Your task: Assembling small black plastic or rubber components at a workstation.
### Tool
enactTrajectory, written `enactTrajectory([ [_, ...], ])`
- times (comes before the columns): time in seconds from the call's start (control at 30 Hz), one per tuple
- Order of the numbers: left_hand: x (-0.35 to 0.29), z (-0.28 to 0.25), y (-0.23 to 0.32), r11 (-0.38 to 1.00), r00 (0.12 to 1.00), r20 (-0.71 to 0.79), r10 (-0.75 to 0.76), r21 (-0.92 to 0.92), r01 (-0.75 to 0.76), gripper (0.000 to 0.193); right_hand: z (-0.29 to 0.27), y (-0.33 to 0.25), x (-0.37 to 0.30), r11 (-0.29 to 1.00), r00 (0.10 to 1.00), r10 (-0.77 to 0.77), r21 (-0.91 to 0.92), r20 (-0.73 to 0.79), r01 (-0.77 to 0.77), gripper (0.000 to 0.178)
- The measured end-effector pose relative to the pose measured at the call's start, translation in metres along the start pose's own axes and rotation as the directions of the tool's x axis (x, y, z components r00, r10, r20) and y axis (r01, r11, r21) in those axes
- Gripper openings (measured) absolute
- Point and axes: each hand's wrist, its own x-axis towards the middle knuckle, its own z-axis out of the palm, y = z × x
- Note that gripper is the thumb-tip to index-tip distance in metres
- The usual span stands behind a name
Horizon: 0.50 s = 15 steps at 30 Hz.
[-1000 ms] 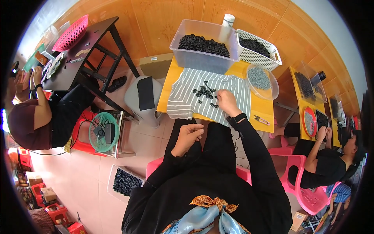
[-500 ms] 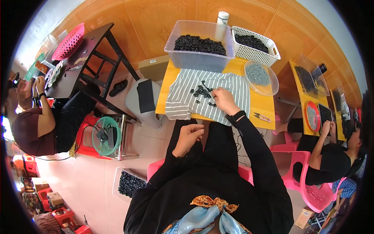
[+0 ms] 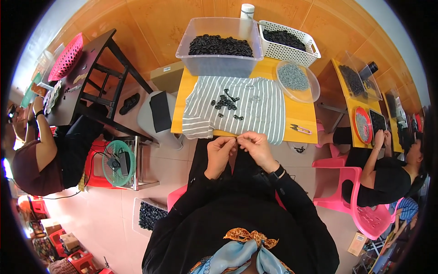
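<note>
My left hand (image 3: 221,154) and my right hand (image 3: 256,148) meet just in front of the table's near edge, above my lap. Both are closed in a pinch, fingertips almost touching. Whatever lies between them is too small and hidden to name. Beyond them a grey-and-white striped cloth (image 3: 260,109) covers the middle of the wooden table (image 3: 299,119). On it lies a loose group of small black oval pieces (image 3: 225,103), a few of them apart from the rest.
A clear bin (image 3: 219,66) of black pieces stands behind the cloth, beside a white basket (image 3: 292,54) of more. Right of the cloth are a round tub (image 3: 293,77) of small grey parts and pink-handled thread snips (image 3: 301,129). Co-workers sit left and right. A grey stool (image 3: 159,118) stands left.
My right hand has come back from the black pieces on the cloth to my left hand. My left hand has risen toward the table edge. The view has shifted slightly.
</note>
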Motion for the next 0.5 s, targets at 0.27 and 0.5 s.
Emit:
enactTrajectory([
  [0.27, 0.05, -0.001, 0.003, 0.17, 0.712, 0.332, 0.619, 0.829, -0.534, 0.007, -0.066, 0.014, 0.062, 0.445, 0.873, -0.487, -0.869, -0.031, 0.218, 0.005],
  [0.5, 0.04, 0.0, -0.008, 0.111, 0.781, 0.372, 0.501, 0.867, -0.485, 0.008, -0.064, 0.019, 0.068, 0.349, 0.92, -0.392, -0.927, -0.009, 0.14, 0.005],
])
